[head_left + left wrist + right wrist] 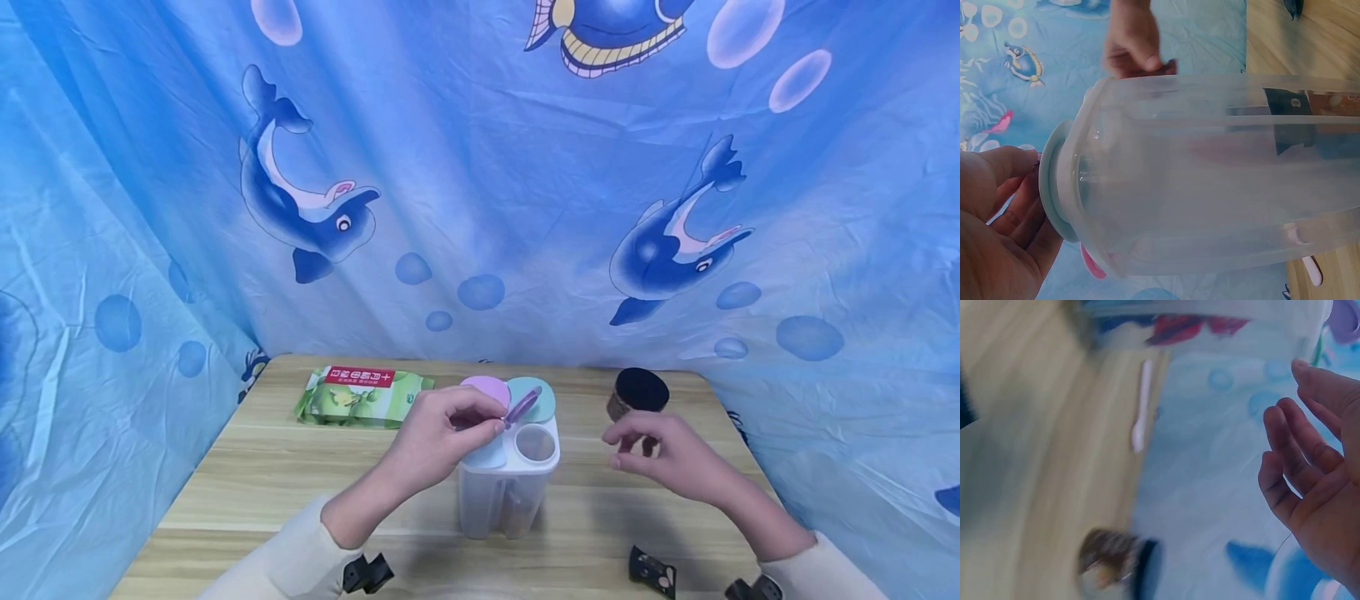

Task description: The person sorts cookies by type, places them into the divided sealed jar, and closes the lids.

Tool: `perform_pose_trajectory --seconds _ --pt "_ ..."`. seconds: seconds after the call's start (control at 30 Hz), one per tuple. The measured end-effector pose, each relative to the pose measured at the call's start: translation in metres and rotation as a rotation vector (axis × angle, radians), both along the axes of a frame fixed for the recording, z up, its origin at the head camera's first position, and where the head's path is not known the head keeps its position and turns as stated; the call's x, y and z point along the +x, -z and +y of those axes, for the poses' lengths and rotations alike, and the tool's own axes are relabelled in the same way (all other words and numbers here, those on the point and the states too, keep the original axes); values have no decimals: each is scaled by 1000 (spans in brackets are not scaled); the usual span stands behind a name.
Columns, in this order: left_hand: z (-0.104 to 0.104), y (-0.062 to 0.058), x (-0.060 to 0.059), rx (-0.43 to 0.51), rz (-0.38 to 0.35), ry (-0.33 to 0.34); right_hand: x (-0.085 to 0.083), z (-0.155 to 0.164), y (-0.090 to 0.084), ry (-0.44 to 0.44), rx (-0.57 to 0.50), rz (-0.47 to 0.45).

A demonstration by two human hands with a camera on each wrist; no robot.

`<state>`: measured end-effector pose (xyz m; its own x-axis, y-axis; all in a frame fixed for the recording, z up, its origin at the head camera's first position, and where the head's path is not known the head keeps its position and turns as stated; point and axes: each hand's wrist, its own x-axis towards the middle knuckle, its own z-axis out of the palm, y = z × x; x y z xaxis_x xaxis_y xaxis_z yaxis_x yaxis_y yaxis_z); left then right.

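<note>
Fingers of the left hand [442,433] pinch a purple lid flap [522,406] atop the clear compartmented container [506,492] at table centre. Right hand [663,454], at its 3 o'clock, hovers relaxed, holding nothing, near a black-lidded jar [636,393].

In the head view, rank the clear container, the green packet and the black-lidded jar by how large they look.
1. The clear container, nearest the camera, which inflates it.
2. The green packet, lying flat farther back; close to the container, so this order is unsure.
3. The black-lidded jar, clearly smallest, partly hidden behind the right hand.
</note>
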<state>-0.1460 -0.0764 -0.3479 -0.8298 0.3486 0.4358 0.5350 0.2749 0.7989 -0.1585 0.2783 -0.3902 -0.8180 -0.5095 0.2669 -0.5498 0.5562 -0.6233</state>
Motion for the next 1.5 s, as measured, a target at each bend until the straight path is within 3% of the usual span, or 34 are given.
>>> perform_pose_trajectory --seconds 0.4,0.67,1.1,1.37,1.5 --pt "-1 -1 -1 -10 -13 6 22 51 73 45 -11 -269" --pt "0 -1 0 -14 -9 2 31 70 104 12 -30 -471" --pt "0 2 1 -4 -16 -3 39 82 125 -6 13 -546" --pt "-1 2 1 -2 -23 -5 41 82 134 -26 -36 -657" --pt "-1 1 1 -4 -22 -7 40 79 136 -26 -35 -669"
